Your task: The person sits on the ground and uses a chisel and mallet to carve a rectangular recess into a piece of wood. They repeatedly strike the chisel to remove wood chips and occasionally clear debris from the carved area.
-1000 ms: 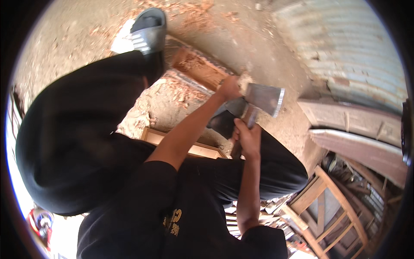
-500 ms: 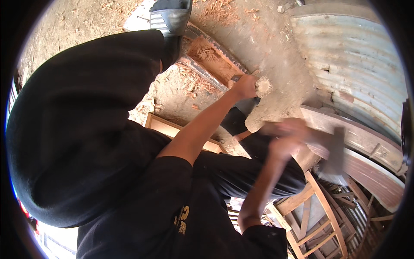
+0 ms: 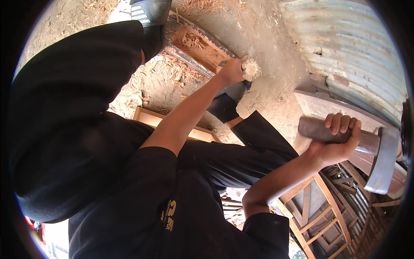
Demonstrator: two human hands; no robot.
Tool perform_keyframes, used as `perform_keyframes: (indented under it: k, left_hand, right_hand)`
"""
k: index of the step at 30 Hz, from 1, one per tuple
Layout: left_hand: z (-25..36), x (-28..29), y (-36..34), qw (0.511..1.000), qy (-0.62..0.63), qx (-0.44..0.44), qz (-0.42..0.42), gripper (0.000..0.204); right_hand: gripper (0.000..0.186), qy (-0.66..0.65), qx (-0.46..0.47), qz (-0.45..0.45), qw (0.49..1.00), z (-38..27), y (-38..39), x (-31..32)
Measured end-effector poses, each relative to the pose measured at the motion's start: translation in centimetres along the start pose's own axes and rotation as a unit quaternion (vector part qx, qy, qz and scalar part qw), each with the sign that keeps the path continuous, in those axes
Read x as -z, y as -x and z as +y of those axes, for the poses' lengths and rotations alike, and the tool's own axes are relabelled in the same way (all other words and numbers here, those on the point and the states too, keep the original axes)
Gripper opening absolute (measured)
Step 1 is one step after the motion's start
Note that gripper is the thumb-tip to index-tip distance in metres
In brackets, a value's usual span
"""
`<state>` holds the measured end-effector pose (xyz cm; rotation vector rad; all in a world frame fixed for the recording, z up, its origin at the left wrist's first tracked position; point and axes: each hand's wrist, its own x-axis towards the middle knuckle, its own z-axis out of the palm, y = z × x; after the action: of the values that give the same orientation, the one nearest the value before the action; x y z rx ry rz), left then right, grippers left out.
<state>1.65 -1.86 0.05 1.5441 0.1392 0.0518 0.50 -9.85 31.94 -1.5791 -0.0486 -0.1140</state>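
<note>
My left hand [image 3: 232, 71] grips what looks like a chisel, its pale, frayed wooden end [image 3: 252, 69] sticking out of the fist, over the near end of a long hollow wooden piece [image 3: 199, 55] with flaking edges and shavings inside. Off to the right, my right hand [image 3: 336, 144] is closed round the short, thick handle of a hatchet [image 3: 383, 159], its broad steel blade at the outer end. My sandaled foot [image 3: 151, 11] lies by the wooden piece's far end; my other foot [image 3: 230, 95] is just below my left hand.
A corrugated metal sheet [image 3: 345, 52] lines the right, with wooden panels [image 3: 310, 103] leaning at its foot. A wooden frame [image 3: 321, 216] lies among scrap wood at lower right. A shallow light wooden box [image 3: 142, 113] sits near my legs. Shavings [image 3: 174, 73] litter the ground.
My right hand has swung the hatchet away from beside my left hand, out and down to the right. My left hand still grips its tool at the wooden piece.
</note>
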Motion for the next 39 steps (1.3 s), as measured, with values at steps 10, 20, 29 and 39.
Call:
perform_keyframes:
  k: [10, 20, 29, 39]
  left_hand:
    - [-3.2, -1.7, 0.1, 1.000, 0.000, -0.003, 0.003, 0.036]
    - [-2.1, -1.6, -0.2, 1.000, -0.004, -0.024, -0.010, 0.031]
    - [-2.8, -1.4, -1.1, 0.999, -0.016, -0.036, 0.026, 0.035]
    - [-1.7, -0.9, -0.1, 0.999, -0.033, -0.020, 0.018, 0.032]
  right_hand:
    - [0.018, 0.198, -0.387, -0.054, 0.899, 14.1, 7.3, 1.0]
    - [0.026, -0.005, 0.092, -0.010, 0.996, -2.7, -1.7, -0.3]
    - [0.019, 0.195, -0.408, -0.077, 0.888, 15.3, 6.4, 1.8]
    - [0.029, 0.008, -0.002, 0.025, 1.000, -2.2, -0.7, -1.1]
